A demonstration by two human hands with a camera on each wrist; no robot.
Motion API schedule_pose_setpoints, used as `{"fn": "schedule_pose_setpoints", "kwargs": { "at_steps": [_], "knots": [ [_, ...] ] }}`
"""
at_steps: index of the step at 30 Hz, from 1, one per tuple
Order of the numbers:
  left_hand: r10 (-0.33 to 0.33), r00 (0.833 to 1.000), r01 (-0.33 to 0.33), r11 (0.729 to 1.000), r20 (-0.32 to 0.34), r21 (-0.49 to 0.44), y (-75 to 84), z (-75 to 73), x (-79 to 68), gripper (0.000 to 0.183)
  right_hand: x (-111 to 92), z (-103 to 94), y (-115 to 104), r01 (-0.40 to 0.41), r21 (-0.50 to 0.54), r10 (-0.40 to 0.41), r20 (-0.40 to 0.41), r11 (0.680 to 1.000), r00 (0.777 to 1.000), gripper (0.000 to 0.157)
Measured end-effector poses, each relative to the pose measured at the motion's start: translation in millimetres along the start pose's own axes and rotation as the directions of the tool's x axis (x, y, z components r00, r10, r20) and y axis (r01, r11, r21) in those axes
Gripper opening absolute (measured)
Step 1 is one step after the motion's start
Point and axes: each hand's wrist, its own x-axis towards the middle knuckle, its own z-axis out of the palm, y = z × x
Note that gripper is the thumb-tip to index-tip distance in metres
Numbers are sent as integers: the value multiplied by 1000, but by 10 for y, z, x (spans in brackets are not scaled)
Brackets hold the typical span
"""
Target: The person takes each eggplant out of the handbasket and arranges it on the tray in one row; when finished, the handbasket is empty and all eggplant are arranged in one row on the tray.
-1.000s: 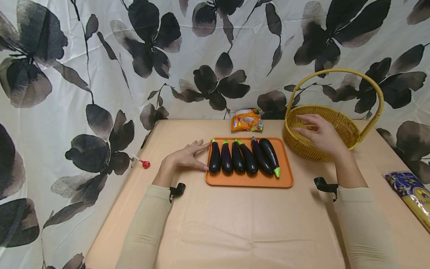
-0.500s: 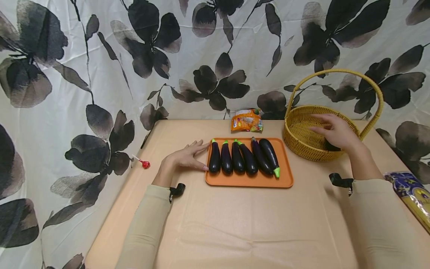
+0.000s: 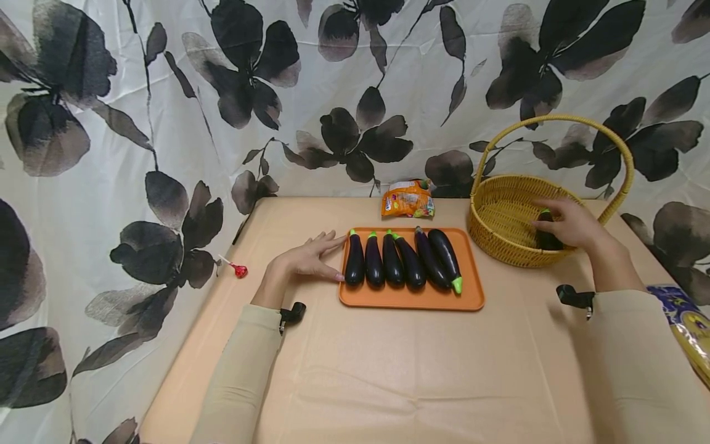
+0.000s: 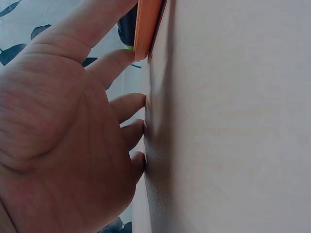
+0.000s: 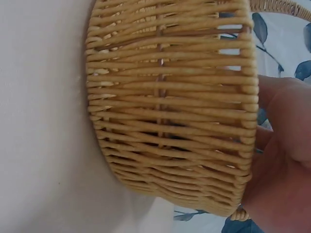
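Observation:
My left hand (image 3: 305, 258) rests at the left edge of an orange tray (image 3: 410, 302), thumb and index finger at its rim; in the left wrist view the other fingertips touch the table beside the tray (image 4: 142, 34). Several dark eggplants (image 3: 393, 262) lie side by side on the tray, most with their green ends away from me. My right hand (image 3: 577, 227) reaches over the near right rim of a yellow wicker basket (image 3: 499, 240), thumb and index finger apart. Another eggplant (image 3: 548, 239) is in the basket below these fingers, its green end between them and partly hidden.
The basket's tall handle (image 3: 554, 117) arches above the right hand. An orange snack packet (image 3: 407, 198) stands behind the tray. A red lollipop (image 3: 240, 271) lies near the table's left edge, and a blue and yellow packet (image 3: 682, 327) lies far right, partly behind the sleeve.
My right hand has moved rightward across the basket, bringing the eggplant inside it into view. The left hand and the tray have stayed in place.

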Motion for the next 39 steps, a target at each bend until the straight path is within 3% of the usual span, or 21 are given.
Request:
{"fn": "schedule_pose_setpoints", "kwargs": {
  "at_steps": [4, 8, 14, 39],
  "knots": [
    [-6, 1000, 6, 1000, -3, 1, 1, 8, 9, 112, 9, 0, 53, -43, -50, 45, 49, 998, 998, 75],
    [0, 1000, 0, 1000, -3, 3, 4, 15, 15, 112, 25, 9, 73, -55, -80, 59, 59, 995, 996, 68],
    [-5, 1000, 5, 1000, -8, -3, 3, 20, 15, 113, 37, 33, 91, -76, -69, 80, 63, 995, 995, 57],
    [8, 1000, -8, 1000, -11, 4, -20, 31, 3, 113, 135, 69, 61, -115, -20, 117, 224, 993, 968, 60]
  ]
}}
